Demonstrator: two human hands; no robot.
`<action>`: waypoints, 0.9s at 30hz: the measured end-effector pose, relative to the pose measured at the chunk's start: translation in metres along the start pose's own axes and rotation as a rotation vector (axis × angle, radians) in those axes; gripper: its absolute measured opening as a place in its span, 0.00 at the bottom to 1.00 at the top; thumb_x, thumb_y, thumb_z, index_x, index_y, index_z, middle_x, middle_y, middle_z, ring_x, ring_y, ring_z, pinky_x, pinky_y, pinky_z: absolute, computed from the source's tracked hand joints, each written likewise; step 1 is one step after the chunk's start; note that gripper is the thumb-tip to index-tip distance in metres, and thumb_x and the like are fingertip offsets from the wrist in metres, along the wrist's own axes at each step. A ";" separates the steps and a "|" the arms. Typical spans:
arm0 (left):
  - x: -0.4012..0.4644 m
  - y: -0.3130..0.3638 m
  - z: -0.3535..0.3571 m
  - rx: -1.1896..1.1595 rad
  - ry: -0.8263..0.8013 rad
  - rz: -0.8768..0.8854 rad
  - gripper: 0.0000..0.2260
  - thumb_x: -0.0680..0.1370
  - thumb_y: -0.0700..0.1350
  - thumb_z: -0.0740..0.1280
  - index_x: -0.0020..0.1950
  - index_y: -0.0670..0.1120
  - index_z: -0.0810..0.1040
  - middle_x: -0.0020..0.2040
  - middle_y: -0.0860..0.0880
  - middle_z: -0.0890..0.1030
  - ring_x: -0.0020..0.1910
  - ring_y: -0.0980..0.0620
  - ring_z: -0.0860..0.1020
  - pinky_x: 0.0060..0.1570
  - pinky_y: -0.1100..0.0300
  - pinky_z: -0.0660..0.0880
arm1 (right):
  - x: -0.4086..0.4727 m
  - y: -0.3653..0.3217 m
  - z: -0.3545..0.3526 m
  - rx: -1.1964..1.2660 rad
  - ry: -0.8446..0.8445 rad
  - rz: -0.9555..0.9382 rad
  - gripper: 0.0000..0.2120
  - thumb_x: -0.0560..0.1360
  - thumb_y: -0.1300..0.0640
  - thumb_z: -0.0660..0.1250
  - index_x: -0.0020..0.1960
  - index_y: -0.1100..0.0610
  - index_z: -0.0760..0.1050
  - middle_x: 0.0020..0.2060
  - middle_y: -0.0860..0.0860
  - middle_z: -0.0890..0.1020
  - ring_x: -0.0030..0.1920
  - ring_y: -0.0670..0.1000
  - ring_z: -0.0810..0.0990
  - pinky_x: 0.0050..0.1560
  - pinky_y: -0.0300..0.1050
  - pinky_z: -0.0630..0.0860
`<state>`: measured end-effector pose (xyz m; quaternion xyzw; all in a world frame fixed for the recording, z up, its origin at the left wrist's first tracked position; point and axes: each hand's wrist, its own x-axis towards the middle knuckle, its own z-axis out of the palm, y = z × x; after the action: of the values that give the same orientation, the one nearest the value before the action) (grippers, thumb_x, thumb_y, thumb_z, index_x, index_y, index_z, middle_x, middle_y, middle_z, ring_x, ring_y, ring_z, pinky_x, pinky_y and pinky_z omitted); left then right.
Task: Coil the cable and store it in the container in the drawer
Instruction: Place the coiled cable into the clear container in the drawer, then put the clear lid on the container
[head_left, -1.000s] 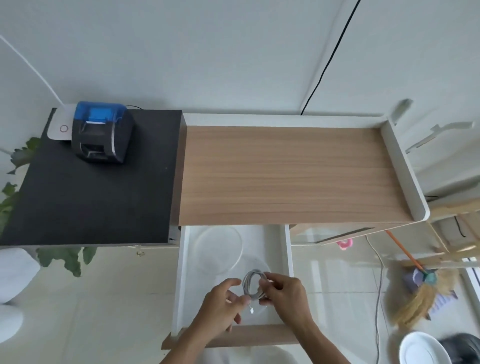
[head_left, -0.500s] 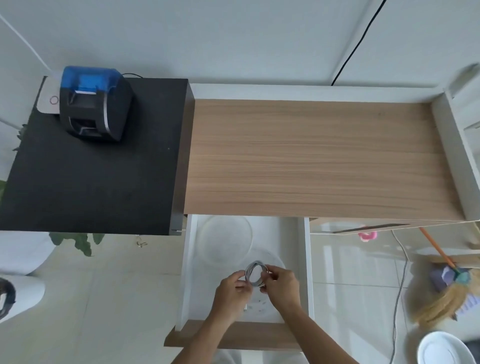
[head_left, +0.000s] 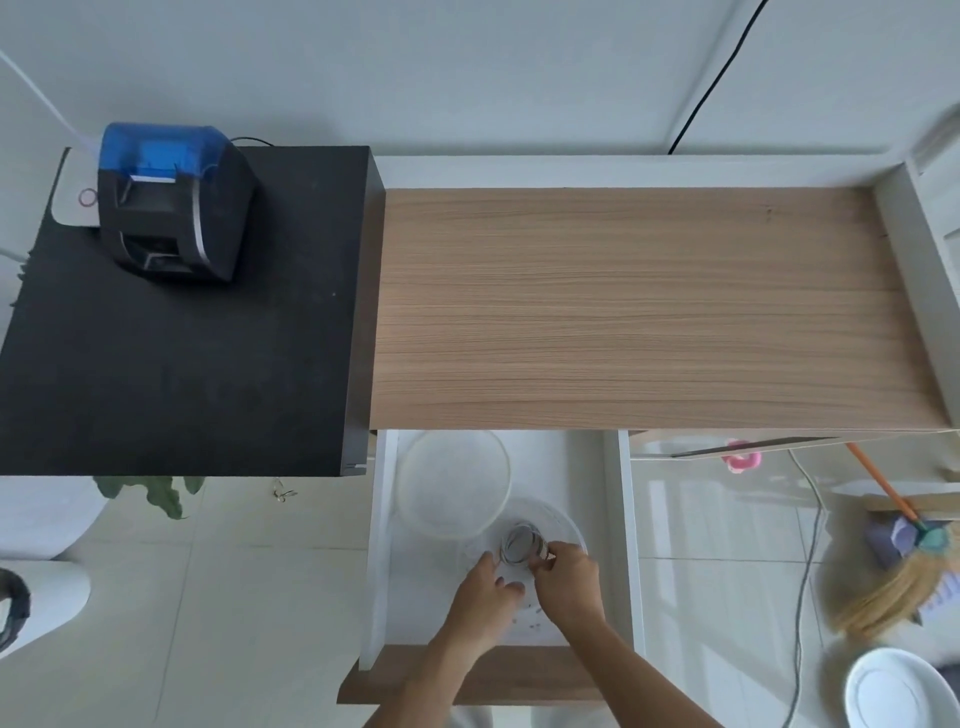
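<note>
A small grey coiled cable (head_left: 519, 544) is held over a round clear container (head_left: 569, 525) inside the open white drawer (head_left: 382, 561). My right hand (head_left: 569, 584) pinches the coil's right side. My left hand (head_left: 480, 597) is just left of the coil, with its fingers curled near it; whether it touches the cable is unclear. The clear round lid (head_left: 452, 483) lies in the drawer behind and left of the container, overlapping its rim.
A wooden tabletop (head_left: 634, 306) overhangs the drawer's back. On the black cabinet (head_left: 171, 353) at left stands a blue-topped printer (head_left: 166, 202). A broom (head_left: 898, 566) and a white plate (head_left: 904, 691) are on the floor at right.
Both hands lowered the coil into the drawer toward the container. The camera view shifted, and the left hand loosened from the coil.
</note>
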<state>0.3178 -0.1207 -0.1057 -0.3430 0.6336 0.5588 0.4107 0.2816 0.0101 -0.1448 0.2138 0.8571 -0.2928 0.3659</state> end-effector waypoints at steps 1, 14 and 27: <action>-0.008 0.000 -0.004 0.013 0.023 -0.010 0.10 0.80 0.43 0.64 0.59 0.41 0.75 0.59 0.48 0.77 0.61 0.52 0.76 0.53 0.59 0.69 | -0.004 -0.001 -0.003 -0.031 -0.018 -0.003 0.12 0.79 0.64 0.69 0.37 0.61 0.78 0.34 0.57 0.84 0.30 0.56 0.82 0.32 0.49 0.83; -0.029 0.018 -0.085 0.517 0.516 0.248 0.26 0.85 0.52 0.64 0.82 0.48 0.65 0.83 0.46 0.63 0.81 0.44 0.65 0.74 0.47 0.74 | -0.035 -0.048 -0.055 -0.293 0.197 -0.457 0.21 0.82 0.43 0.68 0.70 0.53 0.80 0.65 0.50 0.83 0.65 0.55 0.81 0.55 0.55 0.84; 0.053 0.050 -0.102 0.455 0.419 -0.053 0.33 0.84 0.54 0.62 0.83 0.39 0.55 0.79 0.33 0.67 0.77 0.32 0.70 0.73 0.38 0.73 | 0.016 -0.092 -0.029 -0.382 -0.044 -0.299 0.35 0.82 0.36 0.62 0.78 0.59 0.64 0.73 0.59 0.75 0.74 0.62 0.72 0.70 0.61 0.73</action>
<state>0.2360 -0.2135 -0.1283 -0.3663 0.8042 0.3090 0.3517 0.2031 -0.0358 -0.1090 0.0050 0.9108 -0.1812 0.3709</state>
